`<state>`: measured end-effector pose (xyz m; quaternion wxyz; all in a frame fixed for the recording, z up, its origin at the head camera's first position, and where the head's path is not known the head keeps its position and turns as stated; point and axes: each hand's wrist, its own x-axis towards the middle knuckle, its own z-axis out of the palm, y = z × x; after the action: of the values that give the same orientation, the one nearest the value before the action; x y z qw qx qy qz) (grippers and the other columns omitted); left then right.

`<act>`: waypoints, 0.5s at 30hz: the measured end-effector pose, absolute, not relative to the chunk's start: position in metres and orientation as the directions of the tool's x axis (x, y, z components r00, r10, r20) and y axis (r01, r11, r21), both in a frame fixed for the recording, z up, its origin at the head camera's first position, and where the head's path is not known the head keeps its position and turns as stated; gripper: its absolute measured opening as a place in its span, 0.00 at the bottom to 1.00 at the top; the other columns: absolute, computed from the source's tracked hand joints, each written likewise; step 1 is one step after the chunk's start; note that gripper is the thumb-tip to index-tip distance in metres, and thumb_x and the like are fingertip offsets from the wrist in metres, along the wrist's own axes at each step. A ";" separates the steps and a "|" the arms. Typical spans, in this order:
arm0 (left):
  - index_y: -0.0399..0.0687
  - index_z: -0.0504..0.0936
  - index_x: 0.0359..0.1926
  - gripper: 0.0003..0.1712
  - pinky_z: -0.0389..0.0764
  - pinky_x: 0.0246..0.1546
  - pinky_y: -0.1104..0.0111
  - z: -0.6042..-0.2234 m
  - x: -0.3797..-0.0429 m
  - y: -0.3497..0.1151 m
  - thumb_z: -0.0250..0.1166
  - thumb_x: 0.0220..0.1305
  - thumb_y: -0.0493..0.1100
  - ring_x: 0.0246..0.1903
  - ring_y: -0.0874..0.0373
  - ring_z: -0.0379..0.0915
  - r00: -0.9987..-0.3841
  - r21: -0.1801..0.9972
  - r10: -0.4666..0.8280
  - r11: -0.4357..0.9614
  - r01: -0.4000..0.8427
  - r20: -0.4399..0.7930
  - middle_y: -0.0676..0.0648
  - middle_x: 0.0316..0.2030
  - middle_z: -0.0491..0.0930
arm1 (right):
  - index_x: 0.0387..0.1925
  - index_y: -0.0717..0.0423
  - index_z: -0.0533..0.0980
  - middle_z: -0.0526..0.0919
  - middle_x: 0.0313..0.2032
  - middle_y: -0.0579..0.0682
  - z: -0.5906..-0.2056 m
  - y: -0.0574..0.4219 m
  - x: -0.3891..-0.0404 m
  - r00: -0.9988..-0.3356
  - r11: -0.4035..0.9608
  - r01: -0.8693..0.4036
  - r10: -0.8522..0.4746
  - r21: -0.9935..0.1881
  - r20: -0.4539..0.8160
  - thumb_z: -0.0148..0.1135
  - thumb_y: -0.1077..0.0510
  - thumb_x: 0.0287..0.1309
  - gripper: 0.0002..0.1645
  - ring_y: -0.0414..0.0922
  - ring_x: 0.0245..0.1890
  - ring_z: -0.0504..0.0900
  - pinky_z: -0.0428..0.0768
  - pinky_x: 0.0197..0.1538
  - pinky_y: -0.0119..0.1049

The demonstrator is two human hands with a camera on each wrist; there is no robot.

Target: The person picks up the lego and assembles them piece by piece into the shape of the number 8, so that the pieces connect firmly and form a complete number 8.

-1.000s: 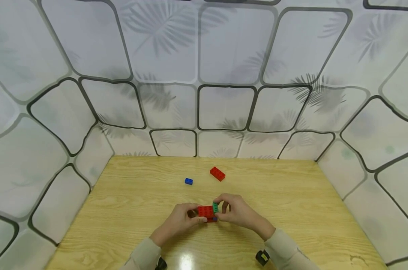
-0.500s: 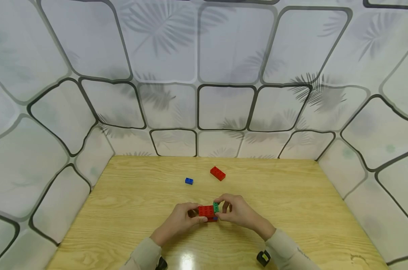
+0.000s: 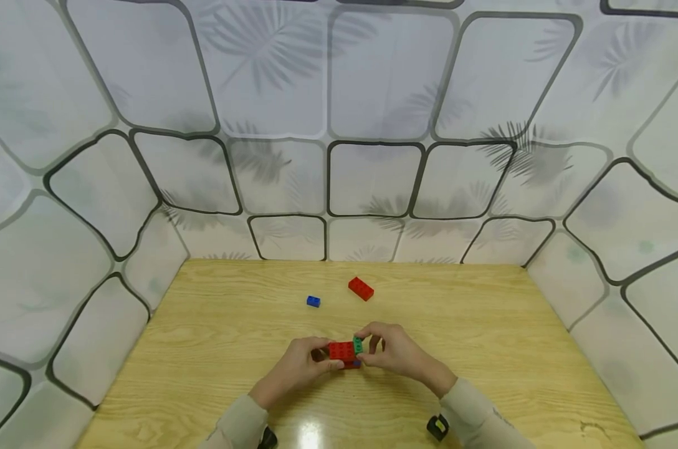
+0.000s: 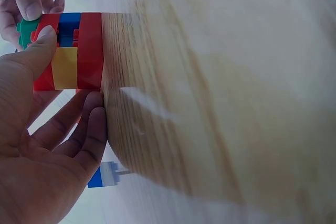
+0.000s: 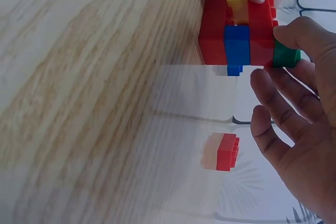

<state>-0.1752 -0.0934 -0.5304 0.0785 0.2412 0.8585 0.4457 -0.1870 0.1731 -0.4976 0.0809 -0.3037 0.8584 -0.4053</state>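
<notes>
A stack of toy building bricks stands on the wooden table between both hands. At its base is a red brick (image 5: 213,30); over that sit a yellow brick (image 4: 65,68) and a blue brick (image 5: 237,45) with a gap between them. Another red brick (image 3: 341,351) covers these. A green brick (image 3: 358,345) sits on the top red brick's right end. My left hand (image 3: 300,365) holds the stack's left end, thumb on the near side. My right hand (image 3: 397,354) pinches the green brick between thumb and index finger, its other fingers apart from the stack.
Farther back on the table (image 3: 249,374) lie a small blue brick (image 3: 313,301) and a loose red brick (image 3: 361,289). Patterned panels (image 3: 372,181) enclose the table's back and sides. A black device (image 3: 437,428) hangs by the right sleeve.
</notes>
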 end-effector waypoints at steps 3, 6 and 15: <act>0.48 0.89 0.54 0.21 0.77 0.36 0.73 -0.530 -0.176 -0.093 0.73 0.68 0.55 0.34 0.66 0.76 -0.872 0.798 0.483 0.493 0.347 0.081 0.51 0.40 0.89 | 0.56 0.55 0.82 0.88 0.50 0.50 -0.498 0.173 -0.188 -0.795 0.477 -0.472 -0.594 -0.741 0.124 0.74 0.57 0.65 0.19 0.34 0.37 0.83 0.81 0.37 0.29; 0.49 0.89 0.54 0.20 0.77 0.36 0.73 -0.529 -0.177 -0.092 0.72 0.69 0.56 0.34 0.66 0.75 -0.875 0.794 0.478 0.504 0.341 0.072 0.52 0.40 0.89 | 0.56 0.58 0.83 0.89 0.50 0.52 -0.497 0.174 -0.189 -0.791 0.460 -0.482 -0.595 -0.745 0.145 0.73 0.57 0.65 0.20 0.36 0.37 0.83 0.81 0.36 0.30; 0.48 0.89 0.54 0.21 0.77 0.36 0.72 -0.528 -0.177 -0.091 0.73 0.68 0.55 0.34 0.65 0.75 -0.883 0.798 0.466 0.513 0.316 0.050 0.52 0.40 0.88 | 0.53 0.53 0.81 0.88 0.47 0.51 -0.499 0.174 -0.191 -0.788 0.480 -0.477 -0.604 -0.736 0.116 0.74 0.56 0.65 0.17 0.34 0.34 0.81 0.80 0.30 0.29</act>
<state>-0.1767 -0.0910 -0.5278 0.0856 0.2257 0.8656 0.4387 -0.1906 0.1739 -0.4993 0.0797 -0.3155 0.8566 -0.4004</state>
